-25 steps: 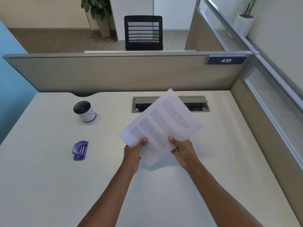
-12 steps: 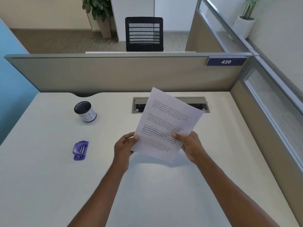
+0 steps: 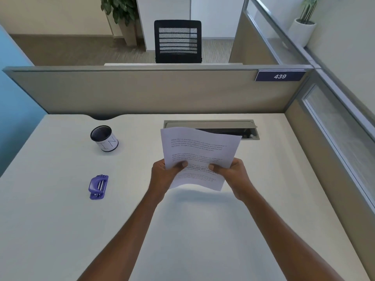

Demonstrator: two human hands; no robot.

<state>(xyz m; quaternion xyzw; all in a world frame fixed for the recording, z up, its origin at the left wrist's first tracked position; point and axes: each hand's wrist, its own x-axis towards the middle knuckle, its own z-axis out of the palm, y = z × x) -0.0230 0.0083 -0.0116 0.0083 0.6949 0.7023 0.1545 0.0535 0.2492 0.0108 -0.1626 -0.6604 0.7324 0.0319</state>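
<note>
A printed white sheet of paper [image 3: 199,147] is held up above the white desk [image 3: 50,230], nearly upright to my view and slightly bowed. My left hand [image 3: 164,175] pinches its left edge, thumb on the printed face. At the sheet's right edge my right hand [image 3: 233,175] pinches it the same way. The fingers behind the sheet are hidden.
A purple hole punch [image 3: 98,187] lies on the desk to the left. Behind it stands a mesh pen cup [image 3: 104,138] with a white label. A cable tray slot [image 3: 211,124] sits behind the paper. Partition panels [image 3: 142,90] close the back and right sides.
The sheet has turned from a diagonal tilt to almost square with my view. Both hands shifted up along its side edges and rose slightly.
</note>
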